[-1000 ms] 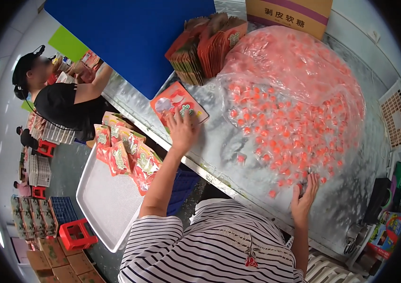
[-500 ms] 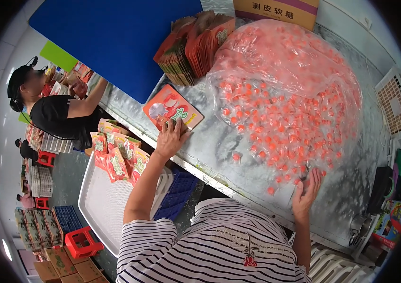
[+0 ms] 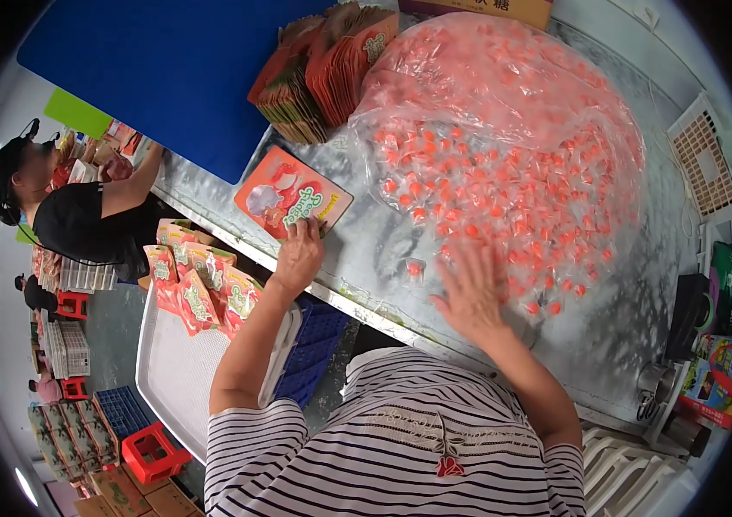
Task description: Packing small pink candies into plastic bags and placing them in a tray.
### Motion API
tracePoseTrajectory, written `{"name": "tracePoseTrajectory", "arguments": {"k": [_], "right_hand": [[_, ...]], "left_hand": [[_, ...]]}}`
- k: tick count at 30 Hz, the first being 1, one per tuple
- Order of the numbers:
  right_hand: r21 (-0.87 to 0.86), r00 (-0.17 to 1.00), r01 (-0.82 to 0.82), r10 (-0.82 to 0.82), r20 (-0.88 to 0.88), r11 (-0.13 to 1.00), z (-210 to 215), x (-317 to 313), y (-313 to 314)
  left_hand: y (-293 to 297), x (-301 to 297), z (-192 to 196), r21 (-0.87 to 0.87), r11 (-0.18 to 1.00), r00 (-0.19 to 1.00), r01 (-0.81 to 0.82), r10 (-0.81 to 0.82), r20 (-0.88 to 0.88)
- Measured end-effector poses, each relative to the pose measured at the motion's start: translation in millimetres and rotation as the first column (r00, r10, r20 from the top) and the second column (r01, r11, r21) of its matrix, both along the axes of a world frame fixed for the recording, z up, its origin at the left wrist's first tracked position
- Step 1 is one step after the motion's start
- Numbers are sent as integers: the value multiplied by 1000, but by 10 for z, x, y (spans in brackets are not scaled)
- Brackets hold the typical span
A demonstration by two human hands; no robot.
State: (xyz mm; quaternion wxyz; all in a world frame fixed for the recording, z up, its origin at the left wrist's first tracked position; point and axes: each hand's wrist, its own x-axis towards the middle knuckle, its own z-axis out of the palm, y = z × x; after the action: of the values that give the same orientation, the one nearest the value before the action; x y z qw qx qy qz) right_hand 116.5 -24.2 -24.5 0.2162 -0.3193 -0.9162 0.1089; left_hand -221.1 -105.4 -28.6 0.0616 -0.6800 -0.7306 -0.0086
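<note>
A flat red candy pouch (image 3: 290, 195) lies on the metal table's near left part. The fingers of my left hand (image 3: 299, 255) are bent over its near edge, closed on it. My right hand (image 3: 473, 289) is spread open and slightly blurred at the near left edge of the candies, with nothing visible in its fingers. Orange-red candies (image 3: 517, 228) in clear wrappers lie loose at the mouth of a large clear plastic bag (image 3: 504, 95) holding many more. One single candy (image 3: 415, 270) sits apart, left of my right hand.
Stacks of flat pouches (image 3: 324, 73) stand behind the pouch, next to a blue board (image 3: 150, 77). Filled pouches (image 3: 198, 280) lie on a white tray (image 3: 180, 366) at the left. A co-worker (image 3: 81, 207) stands farther left. A beige basket (image 3: 703, 164) leans at the right.
My right hand has moved left and away from the near right candies, fingers now spread. My left fingers have drawn back from the pouch's face to its near edge. The whole view has shifted slightly.
</note>
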Motion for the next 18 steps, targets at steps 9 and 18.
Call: {"name": "tracePoseTrajectory", "arguments": {"k": [9, 18], "right_hand": [[-22, 982, -181, 182, 57, 983, -103, -61, 46], [-466, 941, -117, -53, -336, 877, 366, -122, -180]], "left_hand": [[-23, -11, -81, 32, 999, 975, 44, -35, -221], [25, 758, 629, 265, 964, 997, 14, -32, 65]]}}
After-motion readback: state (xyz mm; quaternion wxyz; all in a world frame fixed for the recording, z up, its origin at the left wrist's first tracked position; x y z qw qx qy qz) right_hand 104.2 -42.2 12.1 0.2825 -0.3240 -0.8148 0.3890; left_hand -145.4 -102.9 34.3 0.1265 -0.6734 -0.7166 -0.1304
